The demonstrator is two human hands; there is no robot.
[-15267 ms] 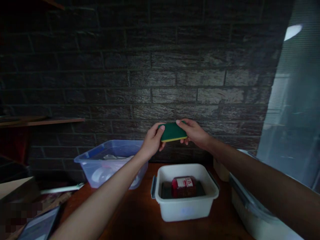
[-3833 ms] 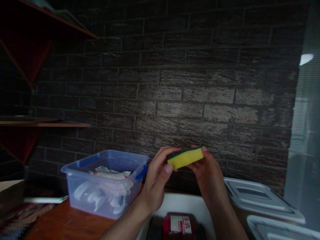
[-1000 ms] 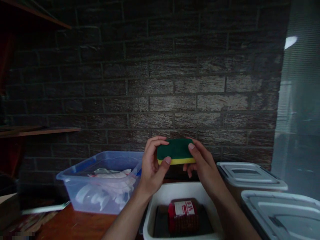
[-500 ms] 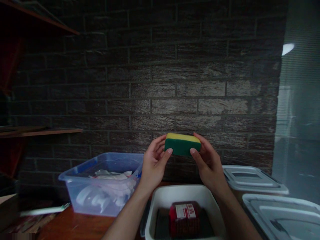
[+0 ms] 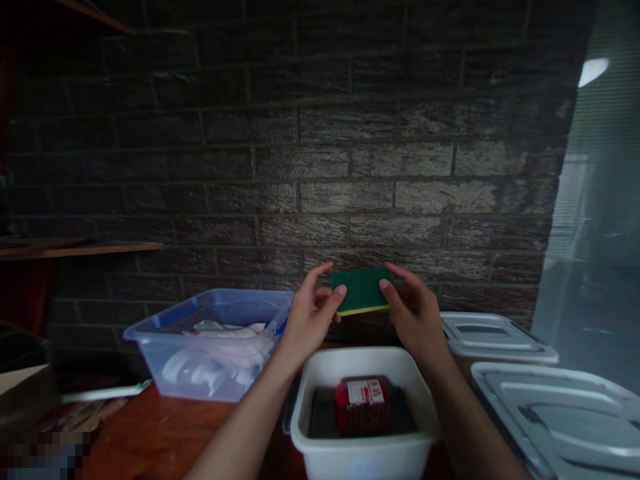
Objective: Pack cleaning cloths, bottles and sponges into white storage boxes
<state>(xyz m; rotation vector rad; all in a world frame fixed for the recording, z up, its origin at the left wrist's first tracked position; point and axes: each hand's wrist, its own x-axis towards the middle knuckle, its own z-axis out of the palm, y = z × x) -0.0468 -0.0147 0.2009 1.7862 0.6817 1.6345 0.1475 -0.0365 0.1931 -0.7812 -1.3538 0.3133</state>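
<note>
A sponge (image 5: 363, 289) with a green scouring face and a thin yellow edge is held up between both hands. Its green side faces me. My left hand (image 5: 315, 307) grips the left end, thumb on the green face. At the right end, my right hand (image 5: 413, 307) pinches it the same way. Below the hands stands a white bin (image 5: 367, 460). Inside it lies a red package with a white label (image 5: 364, 403), on something dark and flat.
On the left, a clear bluish tub (image 5: 200, 373) holds white items on the brown wooden table (image 5: 165, 440). Grey-lidded boxes (image 5: 560, 413) stand at the right. A brick wall (image 5: 320, 167) rises behind, with a wooden shelf (image 5: 100, 251) at left.
The sponge has been tilted, so the yellow strip that was along its top now shows along its bottom edge. Both hands still hold it. The view has tipped down slightly.
</note>
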